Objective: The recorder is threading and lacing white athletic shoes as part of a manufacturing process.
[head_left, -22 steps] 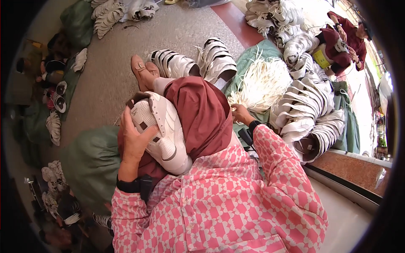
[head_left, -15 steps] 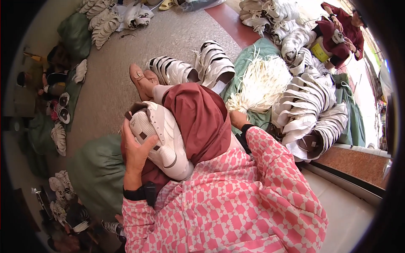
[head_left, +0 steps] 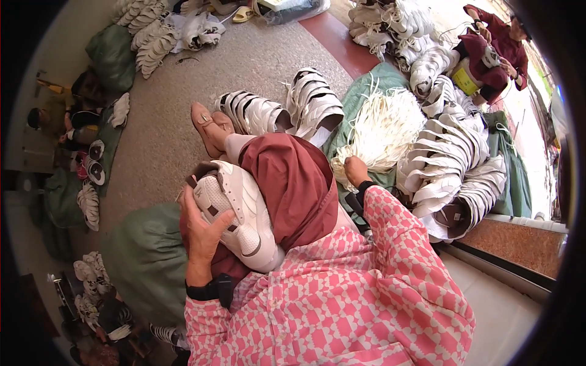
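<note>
My left hand (head_left: 200, 230) grips a white sneaker (head_left: 241, 213) from its left side and holds it against my lap, which is covered by maroon cloth (head_left: 293, 183). The shoe lies with its opening toward the upper left. My right hand (head_left: 356, 169) reaches out to the right into a heap of white shoelaces (head_left: 381, 131) lying on green cloth. Its fingers are buried in the laces, so I cannot see whether they hold any. Both my sleeves are pink with a white pattern, and each wrist wears a black band.
Rows of white sneakers (head_left: 452, 158) are stacked to the right and ahead (head_left: 287, 110). A green sack (head_left: 143, 262) sits at my left. More shoes (head_left: 149, 43) lie along the far wall and at the left. Another person in maroon (head_left: 494, 46) sits at the upper right.
My right hand has stretched further out into the pile of laces. The left hand and the sneaker have stayed on my lap.
</note>
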A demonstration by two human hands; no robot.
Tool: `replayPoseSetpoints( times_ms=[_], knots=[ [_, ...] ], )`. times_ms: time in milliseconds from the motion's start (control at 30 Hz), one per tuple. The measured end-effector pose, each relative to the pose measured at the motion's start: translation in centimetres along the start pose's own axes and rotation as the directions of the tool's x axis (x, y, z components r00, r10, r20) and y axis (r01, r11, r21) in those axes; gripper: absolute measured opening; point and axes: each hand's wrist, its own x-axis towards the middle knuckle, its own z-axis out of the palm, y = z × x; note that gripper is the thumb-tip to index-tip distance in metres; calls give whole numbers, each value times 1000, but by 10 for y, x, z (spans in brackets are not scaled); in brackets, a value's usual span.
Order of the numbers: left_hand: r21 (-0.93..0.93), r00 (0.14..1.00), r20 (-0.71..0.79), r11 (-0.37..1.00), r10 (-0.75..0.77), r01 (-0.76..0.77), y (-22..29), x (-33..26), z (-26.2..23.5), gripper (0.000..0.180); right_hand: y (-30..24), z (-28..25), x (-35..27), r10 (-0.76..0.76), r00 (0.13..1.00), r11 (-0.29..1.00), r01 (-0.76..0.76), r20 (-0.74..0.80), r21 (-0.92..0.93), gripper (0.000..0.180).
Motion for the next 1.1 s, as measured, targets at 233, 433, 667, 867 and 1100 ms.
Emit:
replayPoseSetpoints(
  times_ms=[233,433,667,867,1100],
  knots=[
    [11,999,-45,1000,-27,28,6,-1,0,105,-30,-73,10,96,705,463,-657,703,595,33],
    [-54,999,-22,998,43,-44,-2,-3,2,104,-169,-247,-40,-232,848,410,-358,476,839,21],
    [293,920,-50,886,389,-359,61,-16,-8,106,-298,-319,-130,-842,445,469,326,305,821,19],
    [-551,924,238,825,300,-126,98,-61,-42,25,-338,-308,-160,-970,244,85,391,-14,917,25],
    [-872,939,70,477,336,-106,45,-122,-131,38,-302,-353,-126,-758,617,198,-94,213,976,16]
  ],
)
